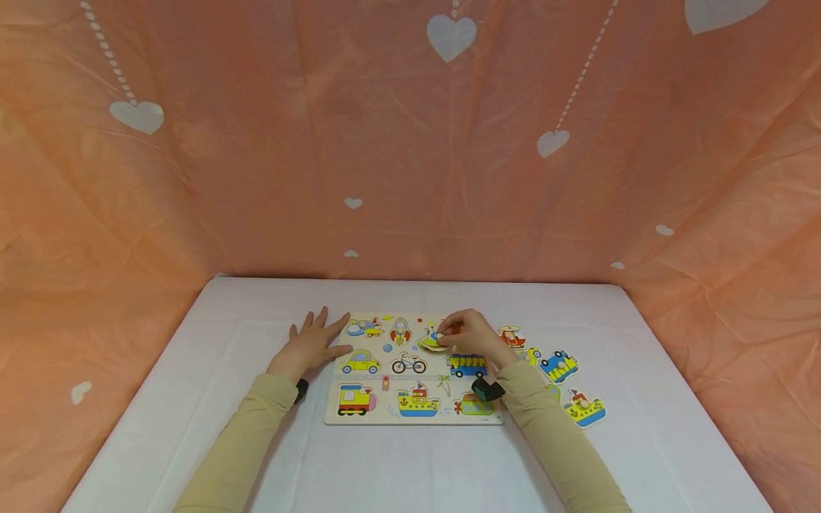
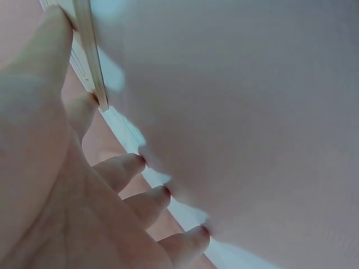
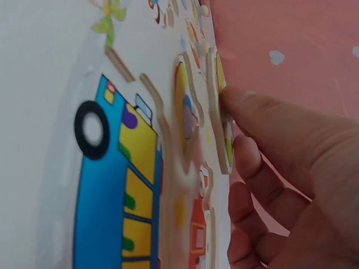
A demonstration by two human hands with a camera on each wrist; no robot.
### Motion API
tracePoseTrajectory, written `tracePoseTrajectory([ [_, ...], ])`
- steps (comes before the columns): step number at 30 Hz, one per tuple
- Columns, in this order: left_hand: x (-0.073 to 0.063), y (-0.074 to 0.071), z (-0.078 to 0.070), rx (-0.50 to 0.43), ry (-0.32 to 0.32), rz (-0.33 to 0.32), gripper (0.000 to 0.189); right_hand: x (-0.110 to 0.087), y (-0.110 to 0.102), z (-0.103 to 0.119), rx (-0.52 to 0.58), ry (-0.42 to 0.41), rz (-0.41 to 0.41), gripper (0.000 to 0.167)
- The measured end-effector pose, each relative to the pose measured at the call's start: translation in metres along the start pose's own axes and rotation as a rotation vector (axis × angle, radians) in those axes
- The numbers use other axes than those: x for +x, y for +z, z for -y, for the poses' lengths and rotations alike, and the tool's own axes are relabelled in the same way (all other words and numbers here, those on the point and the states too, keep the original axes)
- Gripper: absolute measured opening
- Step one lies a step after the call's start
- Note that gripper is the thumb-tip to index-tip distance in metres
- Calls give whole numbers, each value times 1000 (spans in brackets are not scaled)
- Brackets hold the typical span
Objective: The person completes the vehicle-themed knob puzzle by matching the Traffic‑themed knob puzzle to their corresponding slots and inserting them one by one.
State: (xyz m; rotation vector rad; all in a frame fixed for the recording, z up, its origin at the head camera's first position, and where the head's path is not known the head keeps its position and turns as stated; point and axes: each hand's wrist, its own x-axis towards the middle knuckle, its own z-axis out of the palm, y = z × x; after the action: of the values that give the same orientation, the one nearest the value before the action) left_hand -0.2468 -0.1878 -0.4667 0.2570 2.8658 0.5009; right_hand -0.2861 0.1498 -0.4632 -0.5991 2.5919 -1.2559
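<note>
A wooden puzzle board [image 1: 388,410] with vehicle pictures lies flat on the table. At its upper left edge rests my left hand [image 1: 311,349], fingers spread; in the left wrist view the thumb and index finger touch the board's side [image 2: 92,61], while the other fingertips meet the table. Over the upper right of the board, my right hand [image 1: 474,336] pinches a yellow flying saucer piece [image 1: 428,343] between thumb and fingers. The right wrist view shows this piece [image 3: 220,112] raised edge-on, apart from the board, near a saucer-shaped recess [image 3: 188,106].
Loose pieces lie right of the board: a red helicopter [image 1: 512,336], a blue and yellow bus [image 1: 559,366], a ship [image 1: 585,410], and a yellow and a green piece partly hidden by the right arm. A pink curtain with hearts [image 1: 452,37] hangs behind the white table [image 1: 385,470].
</note>
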Motion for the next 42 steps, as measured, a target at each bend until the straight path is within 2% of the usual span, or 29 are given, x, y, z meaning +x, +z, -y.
tracePoseTrajectory([
  [14,-1,1,1,0,7,-8,77,5,11,-1,-32,8,8,10],
  [21,0,1,2,-8,10,-13,77,5,11,1,-36,33,0,11],
  [42,0,1,0,-29,-7,-2,79,6,13,0,-48,38,6,9],
])
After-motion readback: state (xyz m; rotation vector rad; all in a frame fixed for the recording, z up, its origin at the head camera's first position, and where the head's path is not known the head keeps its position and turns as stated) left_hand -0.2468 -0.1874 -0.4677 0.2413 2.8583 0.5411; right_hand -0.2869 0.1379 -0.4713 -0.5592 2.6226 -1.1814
